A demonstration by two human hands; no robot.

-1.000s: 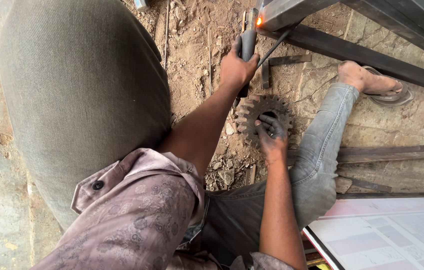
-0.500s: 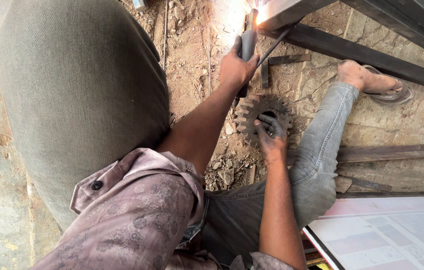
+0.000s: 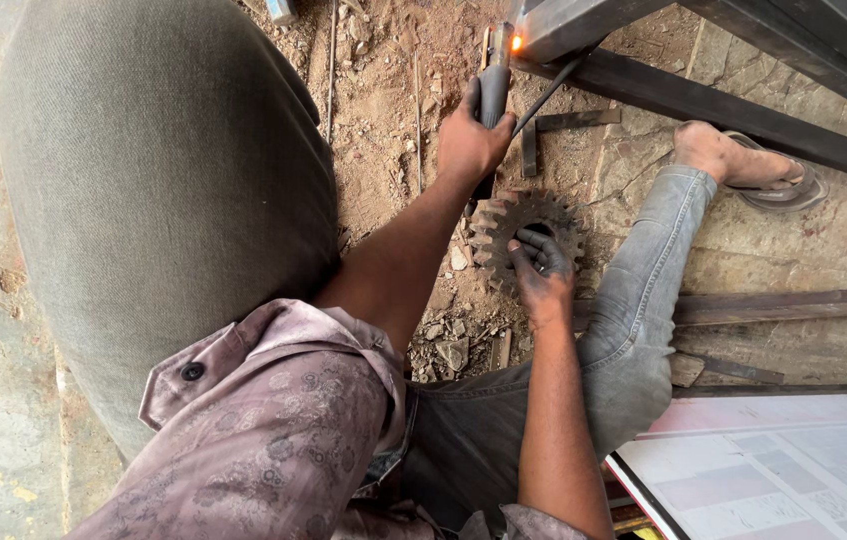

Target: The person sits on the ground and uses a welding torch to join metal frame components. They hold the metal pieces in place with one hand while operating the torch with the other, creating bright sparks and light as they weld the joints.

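My left hand (image 3: pixel 471 140) is closed around the dark handle of a welding electrode holder (image 3: pixel 493 85), which points up at a steel frame (image 3: pixel 583 25). A small orange glow (image 3: pixel 516 42) burns where the rod tip meets the frame. Below it, my right hand (image 3: pixel 541 268) rests on a rusty toothed gear wheel (image 3: pixel 503 222) lying flat on the dirt. Its dirty fingers are curled into the wheel's centre hole. A thin cable (image 3: pixel 553 85) runs from the holder toward the frame.
A large grey-green fabric mass (image 3: pixel 163 180) fills the left side. My jeans-clad leg (image 3: pixel 643 270) stretches right to a sandalled foot (image 3: pixel 743 165). Dark steel bars (image 3: pixel 743 110) cross the top right, a flat bar (image 3: pixel 793 305) lies on stone, and a white panel (image 3: pixel 783 460) sits at bottom right.
The weld point flared bright white half a second ago and has shrunk to a small orange glow. Both hands stay where they were.
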